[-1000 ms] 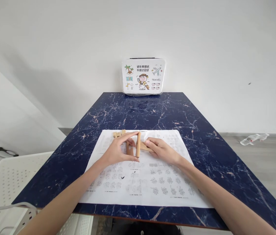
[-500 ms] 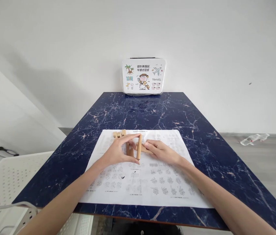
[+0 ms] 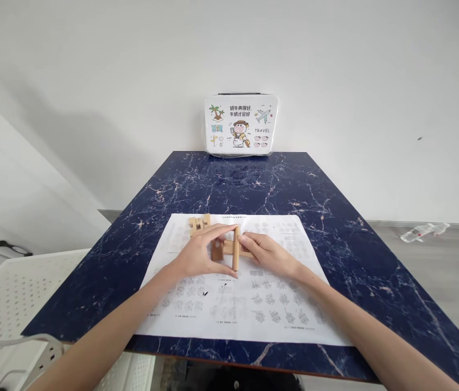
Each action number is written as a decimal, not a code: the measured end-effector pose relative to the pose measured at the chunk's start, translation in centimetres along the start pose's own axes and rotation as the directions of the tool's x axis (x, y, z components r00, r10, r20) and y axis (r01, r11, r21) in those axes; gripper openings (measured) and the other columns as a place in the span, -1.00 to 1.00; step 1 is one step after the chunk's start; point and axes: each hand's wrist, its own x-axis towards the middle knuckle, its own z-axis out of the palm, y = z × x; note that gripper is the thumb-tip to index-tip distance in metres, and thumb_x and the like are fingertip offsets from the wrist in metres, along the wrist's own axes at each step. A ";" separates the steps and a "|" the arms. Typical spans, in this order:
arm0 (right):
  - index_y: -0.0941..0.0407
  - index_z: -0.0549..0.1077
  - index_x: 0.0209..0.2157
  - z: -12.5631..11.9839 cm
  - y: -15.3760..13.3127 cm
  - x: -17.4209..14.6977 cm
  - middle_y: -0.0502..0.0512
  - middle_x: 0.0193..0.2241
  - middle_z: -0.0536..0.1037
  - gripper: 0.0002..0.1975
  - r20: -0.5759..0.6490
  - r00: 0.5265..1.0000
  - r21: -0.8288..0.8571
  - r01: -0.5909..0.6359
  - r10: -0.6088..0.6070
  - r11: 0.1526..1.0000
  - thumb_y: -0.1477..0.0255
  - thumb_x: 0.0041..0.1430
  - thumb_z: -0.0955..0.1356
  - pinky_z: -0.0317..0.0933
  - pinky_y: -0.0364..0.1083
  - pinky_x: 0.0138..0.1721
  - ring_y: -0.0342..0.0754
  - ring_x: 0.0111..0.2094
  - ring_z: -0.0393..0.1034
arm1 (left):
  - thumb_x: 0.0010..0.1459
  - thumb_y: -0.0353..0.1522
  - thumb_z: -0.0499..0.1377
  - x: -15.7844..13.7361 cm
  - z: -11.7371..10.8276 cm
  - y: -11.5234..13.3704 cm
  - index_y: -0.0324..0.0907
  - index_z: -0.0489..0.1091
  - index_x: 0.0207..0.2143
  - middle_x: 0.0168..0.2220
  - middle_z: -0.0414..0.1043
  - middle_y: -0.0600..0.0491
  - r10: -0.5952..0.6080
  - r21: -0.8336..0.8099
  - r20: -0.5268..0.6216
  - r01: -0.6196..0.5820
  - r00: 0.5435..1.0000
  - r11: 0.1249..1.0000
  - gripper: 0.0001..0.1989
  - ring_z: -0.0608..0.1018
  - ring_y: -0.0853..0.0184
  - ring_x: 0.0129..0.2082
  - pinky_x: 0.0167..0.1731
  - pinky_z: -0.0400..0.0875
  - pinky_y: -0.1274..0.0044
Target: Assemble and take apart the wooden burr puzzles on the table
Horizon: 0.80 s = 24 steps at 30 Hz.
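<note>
My left hand (image 3: 197, 254) pinches a light wooden puzzle bar (image 3: 236, 250) by its two ends, thumb at the near end and a finger at the far end. In my right hand (image 3: 268, 252) is a notched wooden puzzle piece (image 3: 228, 248), lying crosswise to the bar. Its notched end shows left of the bar; whether the two interlock I cannot tell. A darker wooden block (image 3: 217, 251) appears beside that end, partly hidden by my left fingers. Beyond my left hand, several notched wooden pieces (image 3: 199, 223) stand together on the printed sheet (image 3: 229, 320).
The sheet with puzzle diagrams lies on a blue marble-patterned table (image 3: 246, 190). A white cartoon-printed case (image 3: 241, 125) stands against the wall at the table's far edge. At left is a white perforated rack (image 3: 5, 293) with a cable; a clear plastic bottle (image 3: 416, 232) lies on the floor at right.
The notched piece in my right hand has moved left across the bar, so more of its end shows past it. The bar appears slightly further right and more squarely facing me.
</note>
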 end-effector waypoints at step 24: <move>0.11 0.48 -0.09 -1.0 -0.2 0.0 -0.15 -0.63 0.22 -0.55 -0.021 1.000 0.099 0.009 -0.007 0.995 0.01 0.46 0.24 -0.07 -0.09 -0.50 -0.16 -0.60 -0.01 | -0.10 -0.12 0.55 0.2 -0.7 0.0 0.08 0.28 0.36 0.29 0.37 -0.13 -0.098 -0.032 -0.084 0.095 0.992 0.995 -0.03 0.55 0.03 0.07 0.08 0.52 0.15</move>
